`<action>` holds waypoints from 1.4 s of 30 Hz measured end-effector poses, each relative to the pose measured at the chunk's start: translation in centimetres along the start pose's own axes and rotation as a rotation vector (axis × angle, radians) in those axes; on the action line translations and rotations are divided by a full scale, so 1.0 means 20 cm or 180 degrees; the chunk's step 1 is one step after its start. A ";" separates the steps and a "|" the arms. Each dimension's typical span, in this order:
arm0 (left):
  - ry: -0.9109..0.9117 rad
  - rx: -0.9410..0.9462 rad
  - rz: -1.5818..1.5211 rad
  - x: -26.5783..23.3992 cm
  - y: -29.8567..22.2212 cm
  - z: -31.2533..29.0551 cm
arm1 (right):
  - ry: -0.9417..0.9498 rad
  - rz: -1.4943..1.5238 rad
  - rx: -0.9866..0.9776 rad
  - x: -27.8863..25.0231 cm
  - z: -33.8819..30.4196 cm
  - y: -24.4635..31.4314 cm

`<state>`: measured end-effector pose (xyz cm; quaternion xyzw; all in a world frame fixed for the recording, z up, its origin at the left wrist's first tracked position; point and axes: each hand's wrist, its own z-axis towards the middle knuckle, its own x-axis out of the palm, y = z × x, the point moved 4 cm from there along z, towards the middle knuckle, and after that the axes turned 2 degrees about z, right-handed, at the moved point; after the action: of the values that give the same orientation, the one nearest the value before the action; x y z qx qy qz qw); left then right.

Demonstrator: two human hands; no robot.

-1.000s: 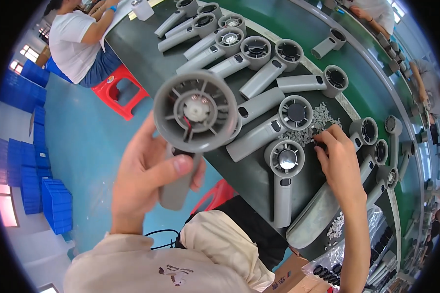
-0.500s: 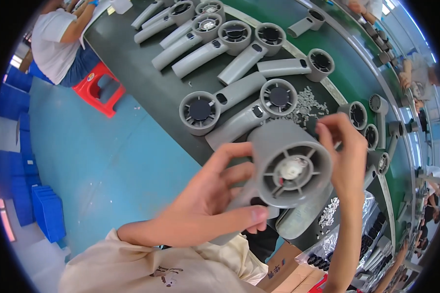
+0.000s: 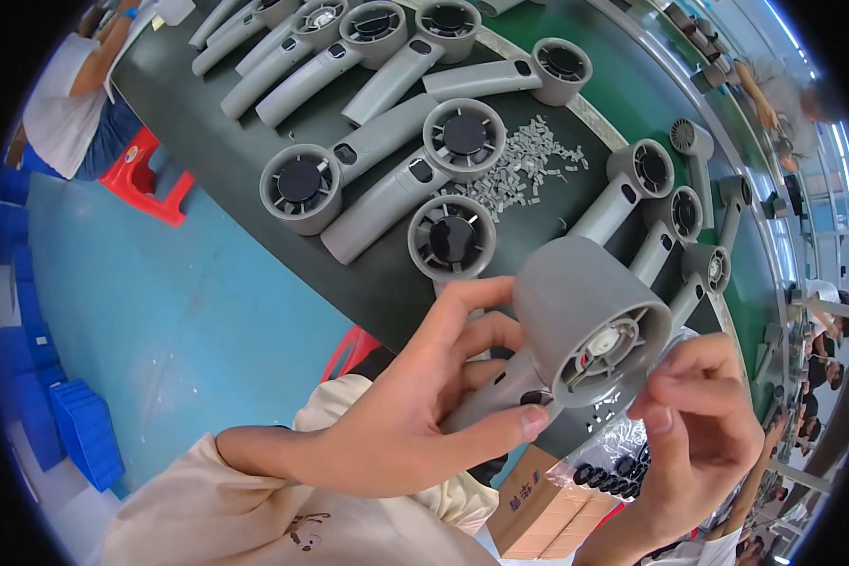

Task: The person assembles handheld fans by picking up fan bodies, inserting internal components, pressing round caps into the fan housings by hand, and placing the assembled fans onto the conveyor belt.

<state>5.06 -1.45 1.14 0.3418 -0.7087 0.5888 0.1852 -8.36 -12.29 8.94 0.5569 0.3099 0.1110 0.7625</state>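
My left hand (image 3: 401,415) is wrapped round the handle of a grey handheld fan (image 3: 575,297), just below its round head. The head's open end tilts toward the lower right, showing spokes and a pale hub with a red spot inside, and no black centre cover. Close by the rim, my right hand (image 3: 703,429) has its thumb and fingertips pinched together. Whatever they hold, if anything, is too small to make out. Behind the held fan stands another fan head (image 3: 451,241) with a black centre, its handle mostly hidden by my left hand.
Several grey fans (image 3: 377,203) lie on the dark table (image 3: 255,198). A pile of small grey pieces (image 3: 524,170) is beside them. Further right are more fans (image 3: 641,170). Below sit a bag of black round parts (image 3: 608,472) and a cardboard box (image 3: 547,514). A red stool (image 3: 146,179) stands left, near a seated person.
My right hand has come down from the far side of the fan head to its lower right, fingers now pinched. The held fan has shifted right and turned. The whole view has shifted too.
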 end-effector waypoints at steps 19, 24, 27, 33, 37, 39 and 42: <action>0.0092 0.0439 0.0738 0.06 0.13 0.01 | 0.0227 -0.1104 -0.1112 0.04 -0.08 0.14; 0.0173 0.0405 0.0714 0.06 0.09 -0.02 | 0.0289 -0.1259 -0.1005 0.10 -0.11 0.17; 0.0119 0.0673 0.0861 0.06 0.11 -0.02 | 0.0258 -0.1749 -0.1145 0.12 -0.08 0.17; 0.0118 0.0974 0.1086 0.04 0.10 0.01 | 0.0457 -0.1927 -0.1001 0.13 -0.03 0.14; 0.0083 0.0903 0.1041 0.03 0.09 0.00 | 0.0417 -0.1993 -0.0745 0.12 -0.01 0.14; 0.0101 0.0890 0.1105 0.03 0.10 0.00 | 0.0486 -0.1945 -0.0927 0.12 -0.01 0.14; 0.0133 0.0879 0.1148 0.03 0.09 -0.01 | 0.0456 -0.1891 -0.0910 0.13 -0.03 0.14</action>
<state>3.27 -1.36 0.24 0.2194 -0.6670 0.7108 0.0431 -6.09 -9.52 10.55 0.3205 0.4928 -0.0349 0.8082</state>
